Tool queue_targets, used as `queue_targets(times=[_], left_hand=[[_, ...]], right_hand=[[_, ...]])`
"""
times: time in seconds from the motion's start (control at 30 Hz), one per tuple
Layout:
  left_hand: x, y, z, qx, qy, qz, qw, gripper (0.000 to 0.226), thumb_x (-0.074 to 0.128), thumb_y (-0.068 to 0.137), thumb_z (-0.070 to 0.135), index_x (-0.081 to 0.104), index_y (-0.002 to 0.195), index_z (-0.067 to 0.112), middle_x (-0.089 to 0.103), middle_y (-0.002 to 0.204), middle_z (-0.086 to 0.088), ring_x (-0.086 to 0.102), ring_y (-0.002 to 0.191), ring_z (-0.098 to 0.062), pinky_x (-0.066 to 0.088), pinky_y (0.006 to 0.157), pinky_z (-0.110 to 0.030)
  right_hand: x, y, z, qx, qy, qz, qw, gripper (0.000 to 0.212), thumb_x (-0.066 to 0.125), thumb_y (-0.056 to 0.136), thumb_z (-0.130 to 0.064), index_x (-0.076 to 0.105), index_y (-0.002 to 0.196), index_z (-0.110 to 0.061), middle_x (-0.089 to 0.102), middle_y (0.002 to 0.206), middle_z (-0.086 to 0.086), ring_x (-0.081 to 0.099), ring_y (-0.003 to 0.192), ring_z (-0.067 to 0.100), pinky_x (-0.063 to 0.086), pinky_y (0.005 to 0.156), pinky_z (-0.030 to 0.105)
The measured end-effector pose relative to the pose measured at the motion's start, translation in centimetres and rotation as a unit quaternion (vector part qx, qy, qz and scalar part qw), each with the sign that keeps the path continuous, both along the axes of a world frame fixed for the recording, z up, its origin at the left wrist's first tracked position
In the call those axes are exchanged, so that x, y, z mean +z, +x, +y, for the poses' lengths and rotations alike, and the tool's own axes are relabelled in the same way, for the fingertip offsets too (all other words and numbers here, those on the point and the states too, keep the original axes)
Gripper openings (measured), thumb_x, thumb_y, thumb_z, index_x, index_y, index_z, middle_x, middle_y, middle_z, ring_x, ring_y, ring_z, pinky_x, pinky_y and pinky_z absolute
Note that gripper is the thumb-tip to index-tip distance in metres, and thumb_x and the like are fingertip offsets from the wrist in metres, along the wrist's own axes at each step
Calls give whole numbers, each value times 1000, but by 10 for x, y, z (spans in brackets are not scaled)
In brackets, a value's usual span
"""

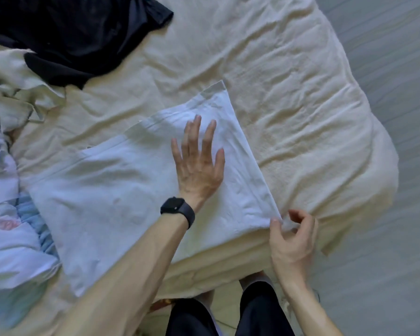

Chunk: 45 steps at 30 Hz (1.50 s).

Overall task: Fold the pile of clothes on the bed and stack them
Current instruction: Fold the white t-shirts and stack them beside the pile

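A white cloth lies spread flat on the cream bed, folded into a broad rectangle that runs diagonally. My left hand, with a black watch on the wrist, rests flat on the cloth's right half, fingers straight and spread. At the cloth's near right corner, by the bed's edge, my right hand pinches the corner between thumb and curled fingers.
A black garment lies at the far left. Below it sits a crumpled cream garment, and a heap of pale blue and white clothes fills the left edge. Grey floor runs along the right.
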<state>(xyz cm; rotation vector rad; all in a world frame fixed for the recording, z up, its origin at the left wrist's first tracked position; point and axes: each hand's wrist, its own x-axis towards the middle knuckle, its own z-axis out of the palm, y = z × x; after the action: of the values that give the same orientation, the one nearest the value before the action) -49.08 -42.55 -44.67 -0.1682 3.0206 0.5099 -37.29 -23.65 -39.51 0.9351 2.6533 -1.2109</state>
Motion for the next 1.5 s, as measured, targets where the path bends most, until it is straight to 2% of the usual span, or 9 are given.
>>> queue_targets(times=[0.17, 0.3, 0.6, 0.77, 0.83, 0.93, 1.07, 1.33, 1.5], left_hand=[[-16, 133, 19, 35, -41, -156, 986, 79, 34, 95, 51, 1, 161, 23, 0, 169, -6, 1, 155, -24, 5, 120, -61], [-33, 169, 6, 3, -50, -166, 985, 76, 33, 96, 58, 12, 161, 25, 1, 169, 1, 3, 155, -20, -3, 121, -54], [-23, 256, -130, 220, -93, -206, 949, 70, 18, 99, 62, 6, 161, 30, -1, 169, 0, 2, 155, -23, -5, 122, -53], [-1, 292, -185, 351, -61, -184, 916, 72, 26, 97, 59, 16, 160, 26, 9, 168, -3, 8, 154, -24, 0, 120, -57], [8, 308, -188, 480, -24, -120, 868, 72, 40, 94, 58, 30, 156, 22, 24, 163, -8, 23, 149, -30, 13, 118, -56], [23, 334, -197, 684, 146, -49, 713, 55, 57, 92, 59, 48, 131, 21, 49, 136, -8, 48, 124, -31, 45, 95, -44], [33, 360, -206, 692, 374, -63, 614, 19, 65, 92, 46, 57, 98, 30, 71, 97, 6, 71, 84, -18, 50, 67, -25], [15, 397, -257, 648, 460, -38, 606, 9, 68, 95, 16, 60, 93, 11, 73, 78, -7, 72, 66, -16, 57, 66, -25], [-1, 387, -251, 666, 394, -69, 630, 10, 64, 97, 28, 59, 89, 26, 69, 90, 2, 67, 82, -13, 52, 71, -28]], right_hand=[[-10, -51, -80, 329, 43, 97, 938, 43, 50, 97, -31, 61, 134, -10, 54, 144, 10, 47, 135, 25, 34, 112, 36], [-63, -95, -97, 544, 230, -56, 805, 61, 27, 105, -51, 13, 162, -37, -1, 171, -1, -5, 157, 17, -2, 125, 53], [-66, -99, -91, 440, 316, -81, 836, 75, 22, 97, -54, 8, 164, -23, -3, 171, 6, -9, 157, 21, -4, 121, 64], [-59, -10, -173, 630, 233, 34, 740, 75, 35, 100, -57, 14, 164, -24, 0, 171, 10, -2, 158, 26, -2, 124, 58], [-60, 29, -205, 674, 196, 42, 711, 77, 39, 99, -58, 17, 163, -22, 2, 171, 11, -1, 158, 27, 2, 125, 58], [-55, 81, -233, 729, 155, 50, 665, 84, 40, 97, -66, 17, 163, -20, 3, 171, 12, 1, 158, 29, 3, 125, 57], [-55, 124, -232, 790, 173, 29, 588, 104, 61, 84, -69, 12, 164, -23, 0, 171, 12, 0, 158, 30, 6, 122, 60], [-69, 105, -202, 798, 258, -51, 543, 89, 33, 93, -71, 4, 164, -26, -8, 171, 3, -7, 158, 24, 0, 120, 64], [-62, 104, -205, 796, 271, -47, 540, 94, 29, 92, -82, 1, 164, -29, -6, 172, 0, -7, 158, 23, -5, 120, 62]])
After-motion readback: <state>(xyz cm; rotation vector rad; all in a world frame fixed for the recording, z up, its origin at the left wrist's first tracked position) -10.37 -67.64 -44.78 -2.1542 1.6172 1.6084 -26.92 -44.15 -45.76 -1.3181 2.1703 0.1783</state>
